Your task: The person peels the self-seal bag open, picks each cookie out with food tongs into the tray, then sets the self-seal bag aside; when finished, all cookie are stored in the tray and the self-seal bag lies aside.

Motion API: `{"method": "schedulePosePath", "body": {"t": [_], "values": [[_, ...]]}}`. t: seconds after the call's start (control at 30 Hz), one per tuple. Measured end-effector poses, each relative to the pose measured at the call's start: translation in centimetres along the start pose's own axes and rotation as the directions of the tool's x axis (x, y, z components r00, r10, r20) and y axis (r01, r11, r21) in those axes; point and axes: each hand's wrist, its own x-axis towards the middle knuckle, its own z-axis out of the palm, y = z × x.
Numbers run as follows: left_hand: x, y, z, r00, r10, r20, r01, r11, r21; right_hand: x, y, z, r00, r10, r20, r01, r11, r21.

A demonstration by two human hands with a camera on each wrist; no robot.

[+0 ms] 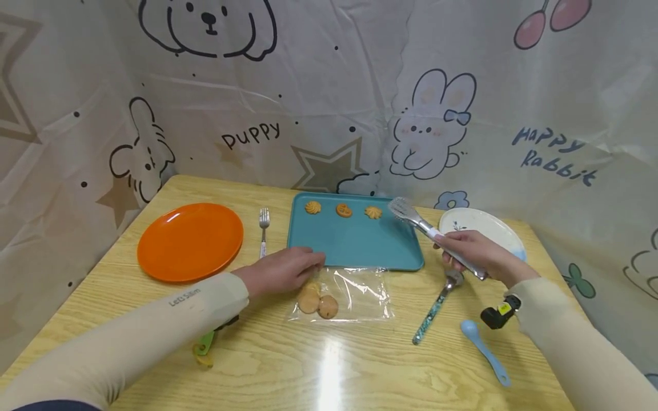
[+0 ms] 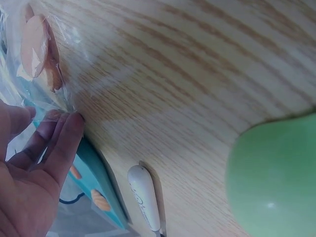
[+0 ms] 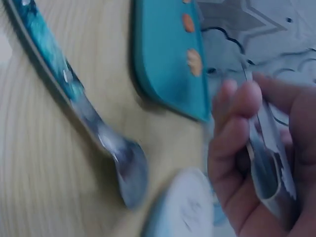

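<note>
My left hand [image 1: 288, 271] pinches the upper left edge of a clear plastic bag [image 1: 360, 294]; in the left wrist view the film lies between thumb and fingers. Inside the bag are round cookies [image 1: 328, 307], at its left end. My right hand [image 1: 473, 251] grips metal tongs [image 1: 418, 220] by the handles, their head over the right part of a teal tray [image 1: 354, 242]. Along the tray's far side sit a swirled cookie [image 1: 312, 207], a pretzel-shaped cookie [image 1: 344, 210] and a flower-shaped cookie [image 1: 373, 212].
An orange plate [image 1: 190, 242] and a fork [image 1: 264, 228] are at the left. At the right are a white plate [image 1: 483, 225], a metal spoon [image 1: 434, 308] and a blue spoon [image 1: 485, 353]. A green-handled item [image 1: 204, 344] is partly hidden by my left arm.
</note>
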Motion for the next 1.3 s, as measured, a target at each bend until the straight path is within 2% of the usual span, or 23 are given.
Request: {"method": "schedulePosePath", "body": {"t": [0.1, 0.2, 0.27, 0.37, 0.43, 0.47, 0.67, 0.97, 1.17, 1.3], "values": [[0.0, 0.0, 0.1, 1.0, -0.004, 0.0, 0.004, 1.0, -0.001, -2.0, 0.5, -1.0, 0.994, -0.089, 0.061, 0.093, 0.992, -0.081], [0.0, -0.1, 0.1, 1.0, 0.003, -0.008, -0.003, 1.0, -0.001, -4.1, 1.2, -1.8, 0.964, -0.179, 0.198, 0.201, 0.975, -0.094], [0.0, 0.0, 0.1, 1.0, 0.011, -0.016, -0.011, 1.0, -0.001, -5.2, 1.9, -2.0, 0.921, -0.238, 0.307, 0.269, 0.961, -0.06], [0.1, 0.1, 0.1, 0.999, 0.021, -0.025, -0.022, 1.0, -0.005, -6.2, 3.0, -1.7, 0.85, -0.301, 0.433, 0.323, 0.946, 0.024], [0.1, 0.2, 0.0, 1.0, 0.016, -0.023, -0.016, 1.0, -0.007, -6.6, 3.5, -1.1, 0.816, -0.323, 0.479, 0.329, 0.942, 0.074], [0.1, 0.2, 0.0, 1.0, 0.014, -0.022, -0.014, 1.0, -0.007, -6.6, 3.7, -0.7, 0.807, -0.327, 0.491, 0.327, 0.941, 0.09], [0.0, 0.2, -0.1, 1.0, 0.006, -0.021, -0.006, 1.0, 0.003, -5.8, 3.2, 1.6, 0.795, -0.339, 0.504, 0.347, 0.934, 0.08], [0.1, 0.4, 0.0, 1.0, -0.014, -0.006, 0.014, 1.0, 0.026, -3.3, 1.0, 4.4, 0.743, -0.351, 0.57, 0.374, 0.924, 0.08], [-0.2, 0.4, 0.1, 1.0, -0.025, -0.015, 0.025, 0.999, 0.036, -2.0, -0.3, 6.0, 0.754, -0.28, 0.594, 0.33, 0.944, 0.026], [-0.3, 0.5, 0.2, 0.999, -0.02, -0.045, 0.023, 0.998, 0.061, -1.5, -0.8, 6.4, 0.749, -0.263, 0.608, 0.322, 0.947, 0.013]]}}
